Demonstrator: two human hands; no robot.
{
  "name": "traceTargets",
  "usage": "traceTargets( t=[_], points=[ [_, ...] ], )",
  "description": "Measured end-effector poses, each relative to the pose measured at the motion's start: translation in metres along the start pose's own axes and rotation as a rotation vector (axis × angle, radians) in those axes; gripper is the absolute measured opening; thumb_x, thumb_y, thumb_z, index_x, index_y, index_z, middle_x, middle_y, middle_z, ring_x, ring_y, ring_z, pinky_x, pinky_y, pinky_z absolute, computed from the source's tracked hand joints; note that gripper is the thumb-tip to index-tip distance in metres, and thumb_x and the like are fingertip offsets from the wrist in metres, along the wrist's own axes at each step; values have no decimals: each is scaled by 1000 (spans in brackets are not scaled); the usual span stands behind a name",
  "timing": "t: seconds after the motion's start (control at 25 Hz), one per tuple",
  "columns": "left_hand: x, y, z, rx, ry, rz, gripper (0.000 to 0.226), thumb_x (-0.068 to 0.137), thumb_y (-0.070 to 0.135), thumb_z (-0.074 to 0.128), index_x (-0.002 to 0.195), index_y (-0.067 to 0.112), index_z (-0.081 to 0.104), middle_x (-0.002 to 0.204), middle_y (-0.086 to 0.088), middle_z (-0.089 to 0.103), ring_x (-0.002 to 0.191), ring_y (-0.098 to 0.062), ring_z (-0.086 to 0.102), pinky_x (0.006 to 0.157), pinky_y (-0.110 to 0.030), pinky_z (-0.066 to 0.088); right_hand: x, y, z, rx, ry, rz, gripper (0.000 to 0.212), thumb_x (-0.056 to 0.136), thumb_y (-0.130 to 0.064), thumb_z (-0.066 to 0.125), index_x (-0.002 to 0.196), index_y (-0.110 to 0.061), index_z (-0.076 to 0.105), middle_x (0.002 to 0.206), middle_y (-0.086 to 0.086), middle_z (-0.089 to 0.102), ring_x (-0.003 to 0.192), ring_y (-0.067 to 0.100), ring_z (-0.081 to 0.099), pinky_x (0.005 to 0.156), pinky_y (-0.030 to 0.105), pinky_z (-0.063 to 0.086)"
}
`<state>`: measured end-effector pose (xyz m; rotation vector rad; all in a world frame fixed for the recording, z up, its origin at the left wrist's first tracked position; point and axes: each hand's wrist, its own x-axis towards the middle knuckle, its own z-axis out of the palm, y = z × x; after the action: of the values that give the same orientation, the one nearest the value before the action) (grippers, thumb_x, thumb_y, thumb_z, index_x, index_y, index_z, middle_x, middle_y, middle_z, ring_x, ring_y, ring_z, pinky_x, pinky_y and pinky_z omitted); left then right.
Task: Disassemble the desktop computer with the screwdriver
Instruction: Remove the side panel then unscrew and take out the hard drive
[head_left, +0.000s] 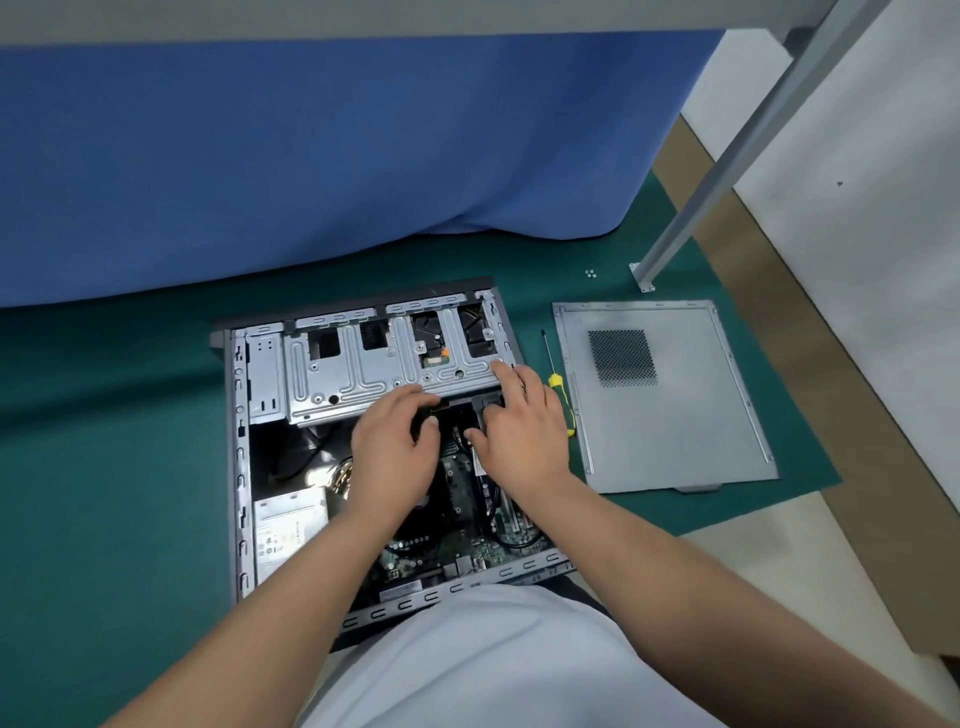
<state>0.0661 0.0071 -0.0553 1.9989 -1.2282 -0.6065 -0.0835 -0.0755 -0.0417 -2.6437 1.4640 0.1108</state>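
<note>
Nearest to me, both bare forearms reach forward over a white shirt (493, 660) into the open desktop computer (363, 441), which lies on its side on the green mat (114, 467) with its side uncovered. Inside the near half I see the motherboard (457, 551) along the near edge and a silver power supply (291, 525) at the near left corner.

My left hand (395, 447) sits over the middle of the case, fingers curled down at the near edge of the metal drive cage (374, 364); the fingertips are tucked under something dark, and I cannot tell whether they actually clasp anything. My right hand (519, 421) is just beside it, to the right. Its index finger lies stretched out on the drive cage's right corner, while the thumb and the other fingers bend down toward dark parts under the cage edge; whether they pinch one I cannot tell.

Just right of the case, partly hidden behind my right hand, the screwdriver (556, 384) lies on the mat, yellow handle near, thin shaft pointing away. Beside it further right lies the removed grey side panel (675, 415) with its perforated vent patch.

Farther off, a few small screws (589, 273) rest on the mat near the foot of a metal frame leg (727, 171). A blue cloth (311, 156) hangs behind everything.
</note>
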Motion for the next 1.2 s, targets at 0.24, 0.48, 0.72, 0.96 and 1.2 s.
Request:
traceTargets(
  t=[0.24, 0.48, 0.72, 0.96, 1.2],
  points=[
    [-17, 2, -3, -611, -1, -583, 17, 100, 9, 57, 99, 22, 69, 106, -3, 69, 82, -4, 67, 69, -19, 55, -18, -6, 4, 37, 12, 36, 29, 94, -38, 60, 87, -16, 79, 165, 0, 28, 152, 27, 21, 119, 45, 26],
    [-1, 2, 8, -1087, -243, -915, 33, 97, 8, 64, 128, 1, 59, 125, -18, 66, 114, -30, 66, 92, -38, 59, -60, 2, 6, 64, 23, -38, 29, 91, -37, 64, 82, -14, 79, 164, 0, 32, 153, 27, 21, 120, 47, 29],
    [19, 11, 16, -1068, -371, -884, 40, 96, 13, 71, 130, -5, 59, 116, -22, 74, 105, -37, 73, 81, -47, 62, -76, 13, 5, 103, 67, -60, 26, 87, -35, 67, 71, -16, 75, 163, 0, 34, 151, 25, 24, 117, 45, 35],
    [-8, 11, 12, -1095, -262, -990, 23, 95, 6, 69, 117, 0, 66, 97, -14, 79, 90, -28, 78, 72, -39, 63, -81, 33, -5, 112, 53, -151, 24, 84, -33, 66, 74, -14, 76, 158, 4, 41, 148, 26, 30, 115, 45, 36],
    [-52, 12, -19, -1308, -102, -1080, 14, 93, -4, 65, 106, -5, 68, 93, -20, 77, 86, -30, 78, 72, -42, 65, -68, 32, -24, 157, -12, -252, 16, 86, -32, 65, 86, -19, 74, 154, 0, 43, 146, 23, 30, 119, 43, 30]
  ],
)
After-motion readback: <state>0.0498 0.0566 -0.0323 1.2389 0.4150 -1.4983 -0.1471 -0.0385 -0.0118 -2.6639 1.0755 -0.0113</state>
